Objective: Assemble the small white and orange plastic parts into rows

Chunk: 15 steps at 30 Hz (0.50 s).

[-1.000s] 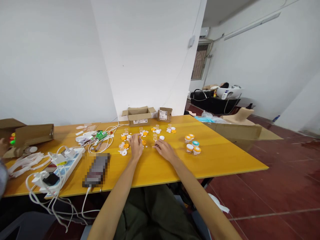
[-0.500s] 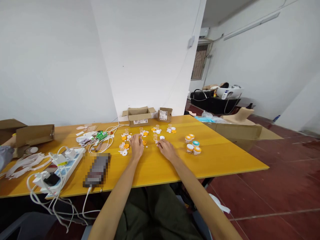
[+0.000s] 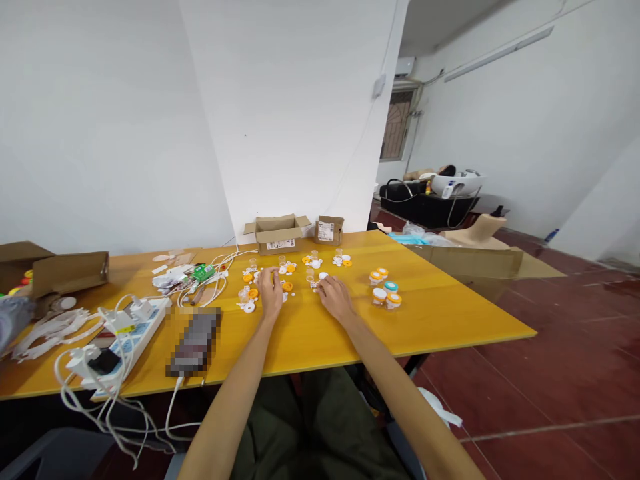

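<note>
On the yellow table (image 3: 430, 313), my left hand (image 3: 271, 292) is over a group of small parts, its fingers bent; whether it grips anything is too small to tell. An orange ring (image 3: 287, 287) lies just right of it. My right hand (image 3: 335, 297) is beside a clear cup (image 3: 310, 275) and a white disc (image 3: 323, 275), fingertips low near small white pieces; what they touch is hidden. More clear cups with orange and white parts lie in groups around and behind my hands. To the right stand several lidded jars (image 3: 379, 295) with orange, white and teal lids.
Two open cardboard boxes (image 3: 280, 237) (image 3: 329, 230) stand at the table's back. On the left are a power strip (image 3: 133, 343) with white cables, a blurred dark device (image 3: 195, 341), a green packet (image 3: 203, 272) and another cardboard box (image 3: 70, 272).
My left hand has shifted slightly and turned, its fingers drawn closer together. My right hand has barely moved. At the far left, a person's hand has gone from the cardboard box, where coloured items now show.
</note>
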Available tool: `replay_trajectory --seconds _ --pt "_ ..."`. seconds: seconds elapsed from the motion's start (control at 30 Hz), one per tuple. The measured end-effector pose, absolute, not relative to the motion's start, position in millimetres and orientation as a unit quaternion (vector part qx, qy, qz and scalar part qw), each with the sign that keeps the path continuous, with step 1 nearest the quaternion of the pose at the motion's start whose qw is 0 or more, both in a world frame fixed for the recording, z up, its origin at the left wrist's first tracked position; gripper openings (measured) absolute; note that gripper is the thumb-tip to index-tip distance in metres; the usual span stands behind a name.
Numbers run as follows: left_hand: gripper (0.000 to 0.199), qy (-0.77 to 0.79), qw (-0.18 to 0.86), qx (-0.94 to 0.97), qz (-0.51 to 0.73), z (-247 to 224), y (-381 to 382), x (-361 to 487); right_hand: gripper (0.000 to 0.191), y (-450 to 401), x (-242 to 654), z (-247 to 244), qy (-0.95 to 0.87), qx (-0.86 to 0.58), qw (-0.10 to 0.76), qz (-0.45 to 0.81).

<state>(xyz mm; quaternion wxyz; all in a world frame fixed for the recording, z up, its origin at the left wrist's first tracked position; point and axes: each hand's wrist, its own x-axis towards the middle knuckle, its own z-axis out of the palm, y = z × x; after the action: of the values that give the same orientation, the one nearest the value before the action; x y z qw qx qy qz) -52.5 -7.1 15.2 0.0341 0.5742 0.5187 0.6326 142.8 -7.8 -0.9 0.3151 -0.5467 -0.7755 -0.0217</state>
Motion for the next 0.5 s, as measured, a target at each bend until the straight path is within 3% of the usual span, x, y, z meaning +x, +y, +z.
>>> replay_trajectory --seconds 0.2,0.5 --pt "0.021 0.505 0.077 0.55 0.661 18.9 -7.3 -57.6 0.014 -7.4 142.0 -2.1 -0.76 -0.55 0.345 -0.041" --pt "0.012 0.548 0.021 0.612 0.57 7.3 -4.4 -56.4 0.022 -6.1 144.8 -1.4 -0.725 -0.551 0.408 -0.069"
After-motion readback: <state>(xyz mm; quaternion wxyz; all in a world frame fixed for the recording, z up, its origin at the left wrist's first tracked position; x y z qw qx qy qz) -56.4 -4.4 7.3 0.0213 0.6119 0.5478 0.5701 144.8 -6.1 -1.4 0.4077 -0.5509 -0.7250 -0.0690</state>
